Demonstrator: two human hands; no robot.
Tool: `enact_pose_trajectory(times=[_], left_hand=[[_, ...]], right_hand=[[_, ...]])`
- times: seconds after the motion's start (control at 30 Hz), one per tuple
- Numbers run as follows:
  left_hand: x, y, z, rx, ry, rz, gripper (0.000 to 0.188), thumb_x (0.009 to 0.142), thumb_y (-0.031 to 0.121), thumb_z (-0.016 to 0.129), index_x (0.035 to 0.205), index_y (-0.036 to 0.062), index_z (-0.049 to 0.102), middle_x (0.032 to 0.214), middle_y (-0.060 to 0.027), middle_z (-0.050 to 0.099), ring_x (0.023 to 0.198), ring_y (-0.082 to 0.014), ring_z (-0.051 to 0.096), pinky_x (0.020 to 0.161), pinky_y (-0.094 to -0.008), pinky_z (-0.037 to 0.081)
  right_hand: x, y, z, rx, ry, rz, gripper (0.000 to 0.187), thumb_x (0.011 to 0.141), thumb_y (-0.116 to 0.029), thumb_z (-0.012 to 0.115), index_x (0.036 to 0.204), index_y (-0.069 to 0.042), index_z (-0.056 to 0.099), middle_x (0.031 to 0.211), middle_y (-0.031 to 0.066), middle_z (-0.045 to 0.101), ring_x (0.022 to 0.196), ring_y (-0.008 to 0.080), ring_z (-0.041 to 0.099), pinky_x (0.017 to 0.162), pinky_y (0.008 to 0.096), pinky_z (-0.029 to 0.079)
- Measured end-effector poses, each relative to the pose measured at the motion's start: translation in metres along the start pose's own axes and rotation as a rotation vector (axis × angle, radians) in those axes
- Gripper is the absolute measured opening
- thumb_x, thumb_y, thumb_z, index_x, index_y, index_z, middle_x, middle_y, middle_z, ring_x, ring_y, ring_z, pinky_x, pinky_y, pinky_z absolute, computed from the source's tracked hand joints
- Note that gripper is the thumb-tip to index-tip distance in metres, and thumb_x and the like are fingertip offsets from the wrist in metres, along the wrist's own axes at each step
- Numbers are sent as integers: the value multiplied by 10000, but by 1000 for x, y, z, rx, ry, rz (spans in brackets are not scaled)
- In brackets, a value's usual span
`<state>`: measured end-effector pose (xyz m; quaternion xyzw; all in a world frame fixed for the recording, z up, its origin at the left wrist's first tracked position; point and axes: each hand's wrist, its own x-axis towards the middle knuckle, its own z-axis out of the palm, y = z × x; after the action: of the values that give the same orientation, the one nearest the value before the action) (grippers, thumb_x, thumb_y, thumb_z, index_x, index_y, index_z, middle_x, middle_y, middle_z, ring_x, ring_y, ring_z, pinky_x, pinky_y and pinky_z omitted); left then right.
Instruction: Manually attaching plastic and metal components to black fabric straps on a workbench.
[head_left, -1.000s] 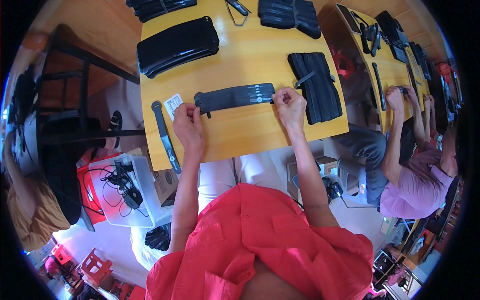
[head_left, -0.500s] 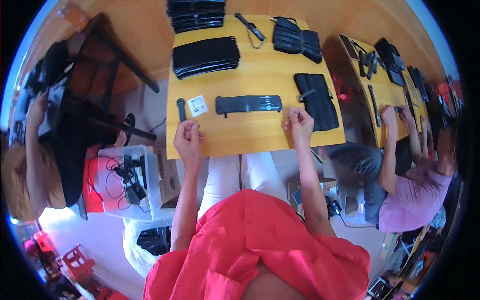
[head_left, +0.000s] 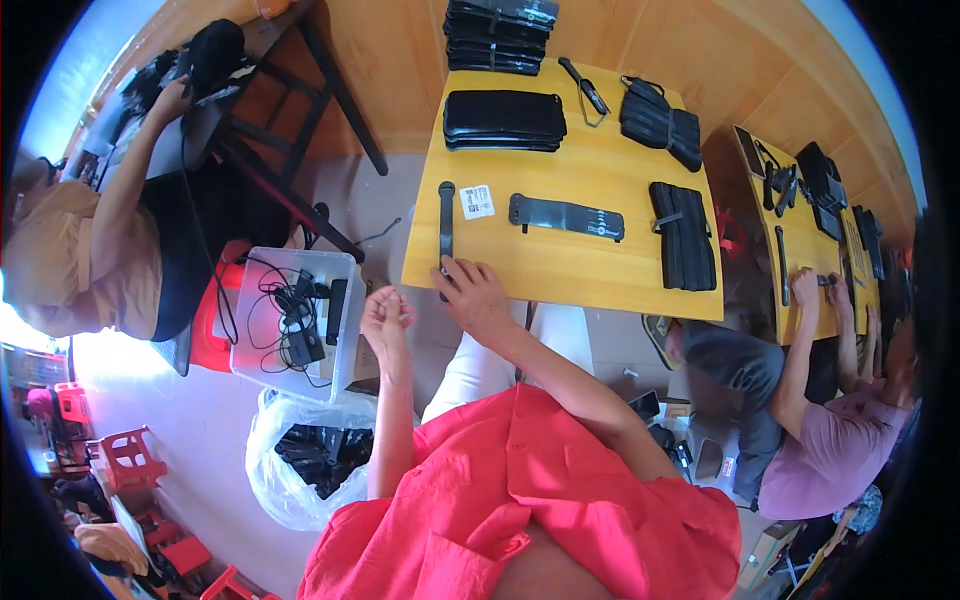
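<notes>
My right hand (head_left: 478, 300) reaches across to the near left corner of the yellow table. Its fingers are apart and rest over the lower end of a narrow black strap (head_left: 446, 215) with a rounded top. Beyond the table's left edge, my left hand (head_left: 388, 318) is raised with its fingers curled together; whatever they may hold is too small to make out. Beside the strap lies a white printed label (head_left: 477, 201). A wider flat black band (head_left: 568, 217) with pale markings lies in the middle of the table (head_left: 600, 275).
At the back are stacked black pouches (head_left: 503, 120) and a banded black bundle (head_left: 660, 122); another bundle (head_left: 685, 235) lies at right. A clear bin (head_left: 345, 335) of cables and a plastic bag (head_left: 262, 455) stand left. Co-workers sit at both sides.
My view has turned left. My right hand has moved from the table's right side to the strap at the left. My left hand is now off the table's left edge.
</notes>
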<state>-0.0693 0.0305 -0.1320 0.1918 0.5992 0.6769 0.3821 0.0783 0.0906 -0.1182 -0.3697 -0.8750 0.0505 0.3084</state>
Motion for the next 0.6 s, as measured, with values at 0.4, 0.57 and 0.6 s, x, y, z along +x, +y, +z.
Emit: enact_pose_trajectory(times=[0.4, 0.57, 0.6], left_hand=[[-47, 50, 72, -526, -674, -579, 230, 897, 201, 531, 1031, 19, 572, 903, -51, 618, 785, -124, 612, 698, -248, 514], [-63, 69, 101, -422, -787, -538, 216, 871, 136, 567, 1039, 2, 574, 880, -54, 633, 780, -122, 629, 674, -233, 529], [-66, 75, 106, -392, -787, -509, 222, 866, 130, 572, 1046, -1, 574, 883, -57, 633, 775, -122, 628, 678, -235, 532]], right_hand=[[-12, -11, -87, 572, 170, 279, 385, 737, -21, 635, 1119, -17, 585, 1075, 162, 548, 930, 288, 562, 779, 310, 467], [-22, -5, -136, 677, 348, 295, 296, 699, 39, 652, 993, 9, 637, 991, 146, 588, 908, 249, 590, 761, 295, 481], [-24, -2, -144, 698, 379, 300, 255, 697, 61, 636, 948, 17, 648, 957, 134, 611, 849, 220, 607, 739, 281, 485]])
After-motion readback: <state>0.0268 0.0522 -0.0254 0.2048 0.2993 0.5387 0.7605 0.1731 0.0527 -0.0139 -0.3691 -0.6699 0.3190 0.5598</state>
